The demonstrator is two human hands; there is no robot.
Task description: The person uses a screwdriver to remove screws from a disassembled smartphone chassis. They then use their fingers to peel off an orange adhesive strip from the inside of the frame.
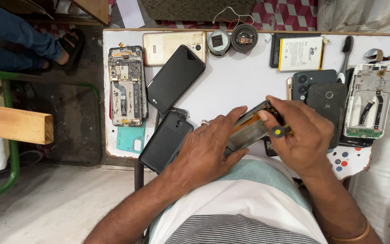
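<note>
My left hand (pixel 209 147) grips an opened phone (pixel 249 129) tilted on its edge above the near side of the white table (pixel 240 81); its orange and metal inside shows. My right hand (pixel 301 133) steadies the phone's upper end with its fingertips and holds a small screwdriver with a black and yellow handle (pixel 280 131) against it. A ring sits on one finger of my left hand. A black phone back (pixel 165 141) lies just left of my left hand.
Several phones and parts lie on the table: a bare phone board (pixel 125 86), a black phone (pixel 176 77), a gold phone (pixel 172 45), a battery (pixel 300 53), a white frame (pixel 369 101), dark phones (pixel 326 104), a toothbrush (pixel 346 52). Another person's sandalled foot (pixel 66 47) is at upper left.
</note>
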